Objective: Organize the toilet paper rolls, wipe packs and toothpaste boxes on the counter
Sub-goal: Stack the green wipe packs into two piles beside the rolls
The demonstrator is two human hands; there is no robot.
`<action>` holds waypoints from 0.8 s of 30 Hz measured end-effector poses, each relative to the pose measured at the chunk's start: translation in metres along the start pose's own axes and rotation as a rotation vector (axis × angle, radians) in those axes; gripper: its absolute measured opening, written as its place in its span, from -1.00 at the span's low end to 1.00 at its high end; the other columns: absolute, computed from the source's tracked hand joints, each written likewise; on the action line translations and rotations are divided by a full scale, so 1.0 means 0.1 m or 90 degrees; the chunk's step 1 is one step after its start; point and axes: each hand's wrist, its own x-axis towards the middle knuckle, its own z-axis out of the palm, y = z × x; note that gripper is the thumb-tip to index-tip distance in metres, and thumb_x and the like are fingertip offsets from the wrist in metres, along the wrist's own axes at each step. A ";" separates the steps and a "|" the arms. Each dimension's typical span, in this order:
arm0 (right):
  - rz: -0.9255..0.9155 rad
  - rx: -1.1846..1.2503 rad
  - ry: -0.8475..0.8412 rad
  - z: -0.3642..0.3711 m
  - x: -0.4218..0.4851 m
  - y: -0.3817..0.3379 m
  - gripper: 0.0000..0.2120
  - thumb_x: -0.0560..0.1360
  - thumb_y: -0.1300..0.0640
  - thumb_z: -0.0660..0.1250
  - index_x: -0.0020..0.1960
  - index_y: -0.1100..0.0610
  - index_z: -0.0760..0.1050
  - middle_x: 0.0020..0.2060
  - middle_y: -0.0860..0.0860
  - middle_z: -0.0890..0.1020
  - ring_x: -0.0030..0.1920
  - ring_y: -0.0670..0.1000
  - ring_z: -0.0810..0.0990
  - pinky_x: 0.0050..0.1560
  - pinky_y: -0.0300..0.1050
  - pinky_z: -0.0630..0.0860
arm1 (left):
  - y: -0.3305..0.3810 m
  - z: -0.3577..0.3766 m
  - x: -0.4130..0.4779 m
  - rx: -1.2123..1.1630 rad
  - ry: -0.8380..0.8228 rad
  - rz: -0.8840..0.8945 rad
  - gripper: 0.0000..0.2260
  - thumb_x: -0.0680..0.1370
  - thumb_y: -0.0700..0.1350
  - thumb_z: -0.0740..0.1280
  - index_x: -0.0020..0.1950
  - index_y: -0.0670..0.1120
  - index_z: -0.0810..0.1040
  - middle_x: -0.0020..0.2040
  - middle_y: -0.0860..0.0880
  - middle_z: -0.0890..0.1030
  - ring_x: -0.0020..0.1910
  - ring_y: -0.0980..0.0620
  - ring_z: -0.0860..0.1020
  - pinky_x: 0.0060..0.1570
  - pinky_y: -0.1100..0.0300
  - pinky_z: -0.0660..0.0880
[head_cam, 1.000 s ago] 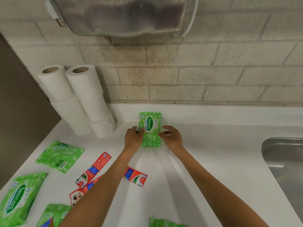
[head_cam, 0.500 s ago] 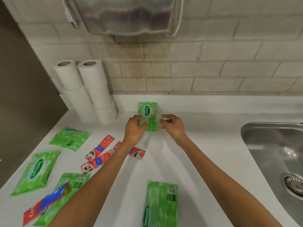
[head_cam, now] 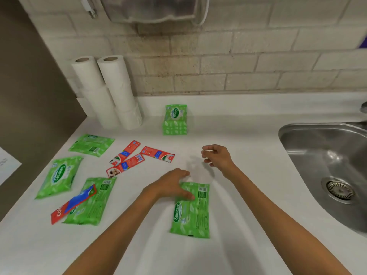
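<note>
My left hand (head_cam: 170,185) lies flat over the top left corner of a green wipe pack (head_cam: 191,213) near the counter's front, fingers spread, not closed around it. My right hand (head_cam: 217,156) hovers open above bare counter, holding nothing. A small stack of green wipe packs (head_cam: 175,120) sits at the backsplash. Two columns of toilet paper rolls (head_cam: 108,90) stand in the back left corner. Three red toothpaste boxes (head_cam: 127,155) lie scattered at centre left. Another red and blue toothpaste box (head_cam: 73,203) rests across a green pack (head_cam: 91,205).
Two more green wipe packs (head_cam: 91,144) (head_cam: 58,176) lie along the left side of the white counter (head_cam: 238,195). A steel sink (head_cam: 327,155) fills the right. A metal dispenser (head_cam: 155,8) hangs on the brick wall above.
Both hands let go of the wipe pack at the backsplash and drew back toward me. My left hand came down onto the nearer green pack; my right hand hangs free.
</note>
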 end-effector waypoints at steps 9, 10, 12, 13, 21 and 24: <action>0.015 0.003 -0.004 -0.05 -0.25 0.16 -0.75 0.47 0.22 0.34 0.15 0.19 0.52 -0.13 0.10 0.60 -0.33 -0.04 0.55 -0.27 -0.25 0.43 | 0.10 0.21 -0.16 0.268 -0.041 -0.013 -0.09 0.19 0.19 0.55 0.41 -0.10 0.24 0.31 -0.09 0.31 0.30 -0.09 0.31 0.26 -0.04 0.38; 0.013 0.004 -0.003 -0.06 -0.27 0.15 -0.75 0.47 0.22 0.34 0.15 0.19 0.52 -0.13 0.10 0.60 -0.33 -0.04 0.55 -0.28 -0.25 0.43 | 0.12 0.20 -0.15 0.278 -0.044 -0.017 -0.10 0.19 0.19 0.55 0.39 -0.10 0.26 0.29 -0.10 0.32 0.28 -0.09 0.31 0.25 -0.03 0.38; 0.010 0.008 -0.001 -0.08 -0.29 0.14 -0.74 0.47 0.22 0.34 0.15 0.20 0.52 -0.13 0.11 0.60 -0.33 -0.04 0.55 -0.28 -0.25 0.42 | 0.13 0.19 -0.14 0.278 -0.044 -0.024 -0.12 0.17 0.19 0.56 0.36 -0.08 0.27 0.26 -0.10 0.35 0.27 -0.08 0.31 0.23 0.00 0.38; 0.010 0.010 -0.001 -0.09 -0.31 0.14 -0.74 0.47 0.22 0.33 0.15 0.20 0.52 -0.12 0.11 0.60 -0.33 -0.04 0.55 -0.28 -0.25 0.42 | 0.14 0.18 -0.12 0.272 -0.043 -0.029 -0.13 0.16 0.19 0.57 0.34 -0.06 0.28 0.25 -0.09 0.37 0.26 -0.07 0.31 0.22 0.02 0.36; 0.041 -0.011 -0.069 -0.19 -0.34 0.12 -0.73 0.49 0.18 0.32 0.18 0.18 0.49 -0.07 0.09 0.59 -0.29 -0.05 0.55 -0.25 -0.24 0.41 | 0.09 0.04 -0.09 0.099 -0.084 -0.093 -0.51 0.24 0.07 0.57 0.03 -0.10 0.50 0.05 -0.03 0.62 -0.03 0.03 0.54 0.02 0.15 0.50; 0.067 0.009 -0.100 -0.23 -0.30 0.12 -0.74 0.52 0.14 0.31 0.18 0.19 0.49 -0.06 0.10 0.60 -0.24 -0.01 0.57 -0.24 -0.22 0.45 | 0.16 -0.10 -0.13 0.003 -0.074 -0.076 -0.69 0.30 -0.04 0.56 -0.16 -0.05 0.45 -0.14 0.02 0.56 -0.16 0.06 0.53 -0.18 0.25 0.48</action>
